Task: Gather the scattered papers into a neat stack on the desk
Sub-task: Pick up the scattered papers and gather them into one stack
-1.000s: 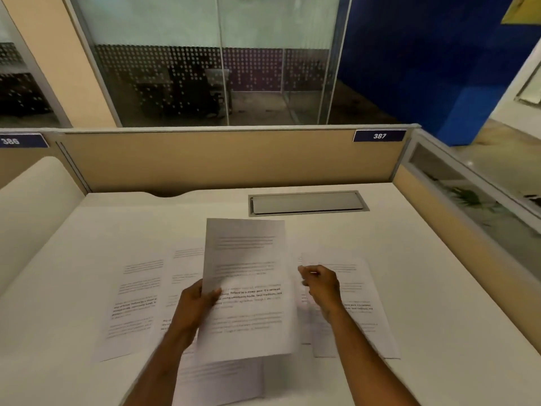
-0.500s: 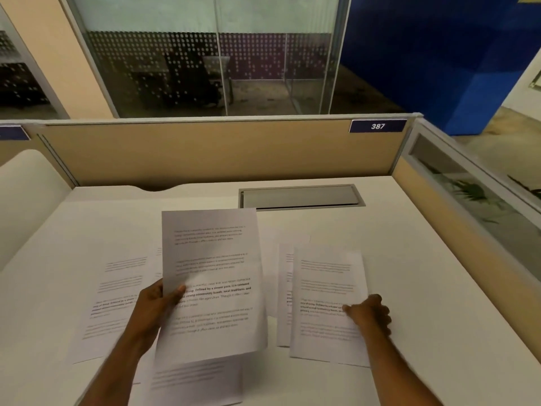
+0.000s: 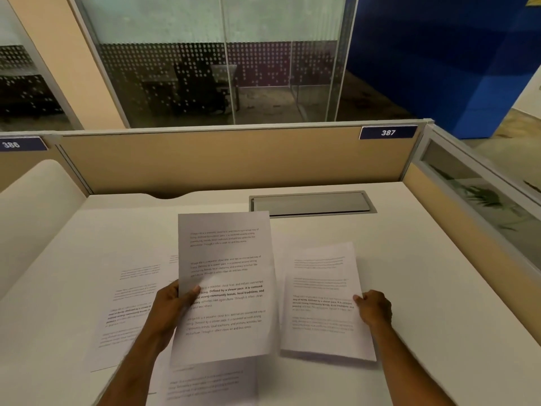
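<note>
Beige fabric partition panels with grey metal trim fence off a smooth white counter, and frosted, dot-patterned glass rises behind them. At the left, a printed sheet lies flat on the counter, its text faint. Just right of it, the left hand pinches the left edge of a raised sheet, thumb on the printed face and fingers behind; this paper stands tilted above the surface, thin and slightly curled. Beneath its lower edge another sheet rests flat near the counter's front. Further right, the right hand grips the right edge of a second sheet, whose near edge casts a shadow on the counter. Behind, a rectangular grey metal cable flap sits recessed in the surface.
</note>
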Demonstrator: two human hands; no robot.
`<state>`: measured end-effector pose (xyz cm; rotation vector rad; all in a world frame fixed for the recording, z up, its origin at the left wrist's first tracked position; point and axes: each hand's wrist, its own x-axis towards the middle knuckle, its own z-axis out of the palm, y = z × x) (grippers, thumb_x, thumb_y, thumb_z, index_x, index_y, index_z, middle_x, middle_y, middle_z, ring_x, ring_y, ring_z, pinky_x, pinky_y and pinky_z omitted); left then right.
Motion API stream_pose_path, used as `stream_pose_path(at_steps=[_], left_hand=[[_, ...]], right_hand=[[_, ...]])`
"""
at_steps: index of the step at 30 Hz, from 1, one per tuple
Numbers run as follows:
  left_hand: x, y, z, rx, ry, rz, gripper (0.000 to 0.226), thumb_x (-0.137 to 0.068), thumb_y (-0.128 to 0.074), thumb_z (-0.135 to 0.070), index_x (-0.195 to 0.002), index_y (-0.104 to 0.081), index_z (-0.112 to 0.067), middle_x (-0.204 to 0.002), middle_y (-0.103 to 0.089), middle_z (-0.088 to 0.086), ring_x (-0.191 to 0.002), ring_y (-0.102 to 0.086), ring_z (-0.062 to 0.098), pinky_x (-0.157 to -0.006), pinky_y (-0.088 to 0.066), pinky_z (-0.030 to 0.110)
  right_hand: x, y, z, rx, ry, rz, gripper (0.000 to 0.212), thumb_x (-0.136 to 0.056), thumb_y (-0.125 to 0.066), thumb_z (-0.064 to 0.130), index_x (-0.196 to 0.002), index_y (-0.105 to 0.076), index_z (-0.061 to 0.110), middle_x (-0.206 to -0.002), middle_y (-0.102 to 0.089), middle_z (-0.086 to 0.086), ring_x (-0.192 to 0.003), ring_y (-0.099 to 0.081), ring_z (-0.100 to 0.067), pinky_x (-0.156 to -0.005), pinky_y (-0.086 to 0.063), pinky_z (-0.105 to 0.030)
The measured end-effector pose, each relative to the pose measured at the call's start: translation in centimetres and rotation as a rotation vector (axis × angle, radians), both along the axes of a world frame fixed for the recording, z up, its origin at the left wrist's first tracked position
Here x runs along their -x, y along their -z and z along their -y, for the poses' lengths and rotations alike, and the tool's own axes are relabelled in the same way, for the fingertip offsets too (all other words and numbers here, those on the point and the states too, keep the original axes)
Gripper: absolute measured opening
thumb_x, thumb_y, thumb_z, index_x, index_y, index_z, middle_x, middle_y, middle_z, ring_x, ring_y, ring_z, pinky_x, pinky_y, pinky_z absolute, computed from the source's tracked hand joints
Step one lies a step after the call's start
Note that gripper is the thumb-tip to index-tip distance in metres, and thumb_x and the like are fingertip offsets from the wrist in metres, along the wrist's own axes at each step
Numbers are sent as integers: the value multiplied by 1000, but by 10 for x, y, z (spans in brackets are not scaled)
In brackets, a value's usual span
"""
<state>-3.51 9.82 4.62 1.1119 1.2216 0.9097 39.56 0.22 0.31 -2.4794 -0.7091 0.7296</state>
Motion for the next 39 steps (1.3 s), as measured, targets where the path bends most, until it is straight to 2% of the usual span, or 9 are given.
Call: stream_pose_path(at_steps=[3,7,13,16,19,25,28,32,39], left_hand=[[0,-2,-3,-4,-14,7,20,-93,-69,-15,-113,-73,-11,-101,-81,15,-90,-79,37,-75,-65,45],[1,-2,-5,8,-31,22,22,-93,-69,-14,-115,-72,-11,-102,-81,15,-91,-78,37,-75,-65,45],[7,1,-8,16,-51,11,21,-93,-69,-13,-114,-71,-8,-102,-81,17,-91,-78,40,-84,-62,56],[9,2,-8,20,-57,13,22,-93,-69,-11,-115,-71,-8,-102,-81,18,-91,-78,41,-85,-61,58],[10,3,-8,24,-59,7,22,-94,-68,-11,-116,-71,-8,-102,-81,17,-91,-78,40,-84,-62,56],[8,7,-8,24,-65,8,24,-94,-68,-11,-118,-70,-9,-102,-81,16,-90,-78,38,-76,-65,47],[7,8,-9,22,-73,1,24,-94,-68,-11,-118,-70,-9,-102,-81,16,-90,-78,39,-80,-64,52],[8,5,-10,25,-66,11,25,-94,-68,-12,-119,-70,-8,-105,-80,18,-92,-78,41,-84,-62,56],[11,-4,-13,15,-71,25,24,-94,-68,-11,-117,-71,-9,-104,-81,17,-91,-78,40,-80,-64,53]], right_hand=[[20,9,-6,101,-8,87,40,-97,-59,25,-126,-58,-2,-130,-52,-25,-119,-52,-41,-96,-50,-47],[44,10,-13,146,-7,117,47,-88,-72,25,-123,-51,0,-126,-48,-22,-117,-51,-41,-90,-54,-51],[45,15,-23,148,70,-29,48,-89,-69,19,-128,-47,2,-129,-58,-25,-118,-56,-44,-100,-47,-54],[45,9,-25,267,47,93,54,-86,-71,34,-129,-49,10,-131,-46,-21,-121,-45,-37,-102,-42,-49],[41,7,-26,280,76,115,68,-78,-80,36,-129,-45,7,-134,-37,-22,-123,-41,-38,-100,-45,-50],[34,6,-35,245,206,-95,75,-77,-82,20,-133,-38,0,-136,-48,-26,-124,-48,-44,-108,-38,-54],[20,4,-32,259,198,-169,57,-71,-86,17,-117,-56,1,-118,-64,-24,-112,-58,-42,-104,-44,-52],[12,1,-23,138,134,-222,42,-74,-84,11,-107,-67,-7,-79,-65,-15,-83,-68,-36,-75,-60,-39],[-1,-42,-21,-247,86,-293,38,-81,-73,-3,-118,-65,-2,-114,-69,-25,-98,-67,-41,-91,-56,-53]])
